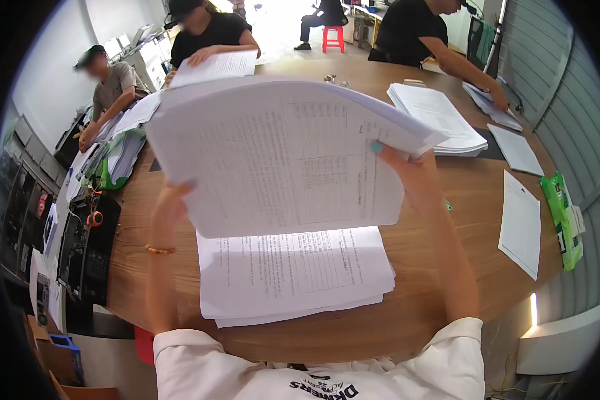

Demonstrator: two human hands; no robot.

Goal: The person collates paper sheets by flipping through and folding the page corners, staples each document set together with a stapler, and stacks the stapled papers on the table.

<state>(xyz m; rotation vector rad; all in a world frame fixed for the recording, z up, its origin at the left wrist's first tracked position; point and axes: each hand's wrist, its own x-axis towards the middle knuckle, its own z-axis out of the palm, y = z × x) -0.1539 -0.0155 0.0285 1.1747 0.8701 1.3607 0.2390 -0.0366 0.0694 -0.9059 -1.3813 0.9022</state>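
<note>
A thick sheaf of printed sheets is held up above the wooden table, its printed side toward me. My left hand grips its left edge, with the thumb on the near face. On the right edge, my right hand has its thumb, with a blue-green nail, on the front while the other fingers are hidden behind the paper. The top of the sheaf bends away to the right. Below it, a stack of printed papers lies on the table, its upper part hidden by the raised sheets.
More paper stacks lie at the right and left. A single sheet and a green packet sit at the right edge. Three people handle papers around the table; another sits behind on a red stool. Electronics stand at left.
</note>
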